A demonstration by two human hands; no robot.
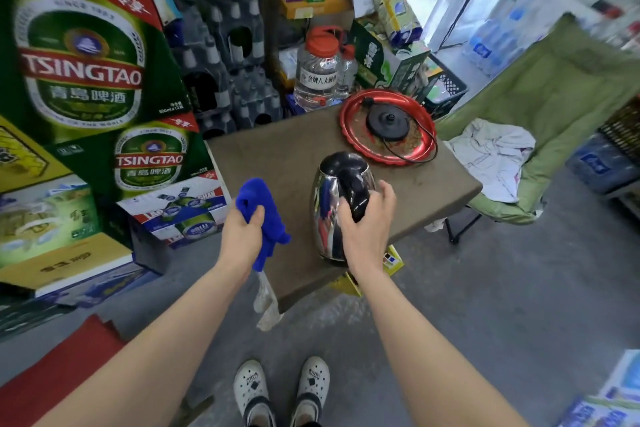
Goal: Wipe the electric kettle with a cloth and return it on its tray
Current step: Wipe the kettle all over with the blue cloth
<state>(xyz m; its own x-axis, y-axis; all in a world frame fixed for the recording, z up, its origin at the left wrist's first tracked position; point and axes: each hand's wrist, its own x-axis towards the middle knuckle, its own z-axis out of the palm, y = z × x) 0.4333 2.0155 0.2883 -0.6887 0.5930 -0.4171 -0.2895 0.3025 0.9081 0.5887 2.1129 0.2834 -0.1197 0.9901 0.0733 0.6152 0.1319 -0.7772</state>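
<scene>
Two hazards apply. My left hand (242, 229) bunches the blue cloth (265, 215) clear of the kettle (332, 204). My right hand (367, 218) wraps the handle; the kettle stands near the desk (277, 156) edge and could tip off. Cord (408, 152) loops across the red tray (349, 135), blocking a flat return.

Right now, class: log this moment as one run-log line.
left hand: grips blue cloth, off kettle | right hand: on kettle handle | kettle: on table | red tray: holds only base
</scene>
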